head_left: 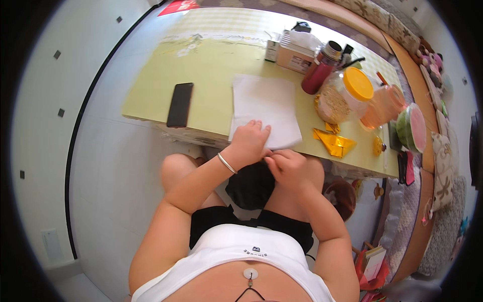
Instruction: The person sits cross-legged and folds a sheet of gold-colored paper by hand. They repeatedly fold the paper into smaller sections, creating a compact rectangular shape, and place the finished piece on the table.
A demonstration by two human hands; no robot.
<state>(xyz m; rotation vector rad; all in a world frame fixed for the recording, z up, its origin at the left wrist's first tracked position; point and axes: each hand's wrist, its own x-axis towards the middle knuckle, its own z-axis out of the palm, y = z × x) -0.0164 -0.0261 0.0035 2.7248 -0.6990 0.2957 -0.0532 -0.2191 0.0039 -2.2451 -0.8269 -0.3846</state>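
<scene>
A stack of white paper sheets [264, 103] lies on the table, its near end by the front edge. My left hand [250, 142] rests on the near part of the paper, fingers laid on top and pointing away from me. A silver bangle [227, 163] circles that wrist. Right beside it, my right hand [289, 167] is closed in a pinch just off the table's front edge. Its fingertips meet the left hand near the paper's lower edge. Whatever they pinch is hidden. Folded gold foil paper [336, 143] sits to the right of the white sheets.
A black phone [180, 104] lies left on the table [211, 65]. At the right stand a yellow-lidded jar [339, 100], a dark red flask [318, 73], a pink pitcher [383, 106] and a cut watermelon [411, 128]. A tissue box [295, 54] stands behind. Below is a bin [341, 197].
</scene>
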